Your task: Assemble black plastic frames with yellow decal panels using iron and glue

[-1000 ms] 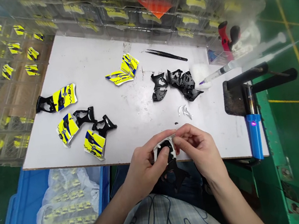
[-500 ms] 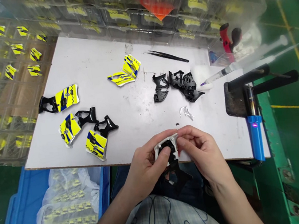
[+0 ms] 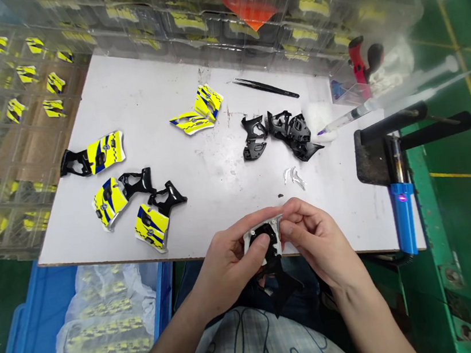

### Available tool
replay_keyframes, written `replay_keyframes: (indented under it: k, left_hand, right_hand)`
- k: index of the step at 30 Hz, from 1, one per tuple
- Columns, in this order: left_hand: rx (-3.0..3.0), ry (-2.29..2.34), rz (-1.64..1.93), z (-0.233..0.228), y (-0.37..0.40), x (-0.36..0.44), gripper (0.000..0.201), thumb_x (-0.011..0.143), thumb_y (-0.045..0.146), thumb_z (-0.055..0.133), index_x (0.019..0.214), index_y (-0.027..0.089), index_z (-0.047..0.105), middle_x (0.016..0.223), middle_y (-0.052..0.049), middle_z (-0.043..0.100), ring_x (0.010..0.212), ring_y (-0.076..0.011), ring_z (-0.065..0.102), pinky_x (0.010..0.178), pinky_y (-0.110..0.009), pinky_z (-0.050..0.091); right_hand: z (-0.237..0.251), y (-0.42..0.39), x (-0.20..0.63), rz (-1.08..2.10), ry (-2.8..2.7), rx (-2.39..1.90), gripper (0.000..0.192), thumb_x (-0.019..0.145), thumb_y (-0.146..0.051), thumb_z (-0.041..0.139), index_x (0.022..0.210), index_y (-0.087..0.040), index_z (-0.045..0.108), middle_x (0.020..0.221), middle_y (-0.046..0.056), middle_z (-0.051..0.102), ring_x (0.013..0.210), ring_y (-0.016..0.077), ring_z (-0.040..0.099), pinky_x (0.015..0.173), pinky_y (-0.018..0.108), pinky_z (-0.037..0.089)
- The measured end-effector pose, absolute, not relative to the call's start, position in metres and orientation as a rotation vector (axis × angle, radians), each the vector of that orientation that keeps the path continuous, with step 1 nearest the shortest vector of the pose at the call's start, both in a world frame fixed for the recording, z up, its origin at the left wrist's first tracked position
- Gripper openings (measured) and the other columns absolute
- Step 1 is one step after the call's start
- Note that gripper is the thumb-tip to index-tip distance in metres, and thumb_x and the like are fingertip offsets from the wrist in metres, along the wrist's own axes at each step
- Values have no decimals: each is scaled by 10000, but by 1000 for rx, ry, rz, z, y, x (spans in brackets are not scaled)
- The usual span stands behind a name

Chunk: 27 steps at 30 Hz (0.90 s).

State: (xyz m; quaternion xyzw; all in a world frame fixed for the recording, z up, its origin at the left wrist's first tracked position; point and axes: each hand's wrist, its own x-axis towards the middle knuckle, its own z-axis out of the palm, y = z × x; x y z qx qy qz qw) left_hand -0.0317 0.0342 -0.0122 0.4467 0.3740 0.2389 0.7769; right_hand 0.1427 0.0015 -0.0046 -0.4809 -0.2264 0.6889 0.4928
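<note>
At table edge | left hand (image 3: 229, 264), right hand (image 3: 315, 238) grip glossy black-and-white fairing part (image 3: 265, 242)

Both forearms rise from 6 o'clock and meet centrally. The left hand (image 3: 229, 261) curls, thumb pressing inward; the right hand (image 3: 313, 241) pinches with bent fingers, fingertips touching.

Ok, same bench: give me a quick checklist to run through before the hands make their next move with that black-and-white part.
1. Left hand grips the black-and-white part: ok.
2. Right hand pinches its right edge: ok.
3. Part held over the white board's near edge, above the lap: ok.
4. Whether the white piece is fully seated on the black frame: cannot tell.
5. Small clear pieces lie just beyond the hands: ok.
6. Blue-handled iron parked in its stand, apart from both hands: ok.
</note>
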Motion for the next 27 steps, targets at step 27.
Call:
replay_keyframes:
  k: [27]
  left_hand:
    - [984, 864, 477, -11, 36, -33, 450, 993, 437, 542, 1397, 252, 616, 627, 28, 576, 435, -96, 527, 425, -186, 500]
  right_hand:
    - [-2, 5, 135, 1588, -570, -1247, 207, 826, -356, 824, 848, -234, 659, 664, -46, 617, 567, 98, 574, 605, 200, 535]
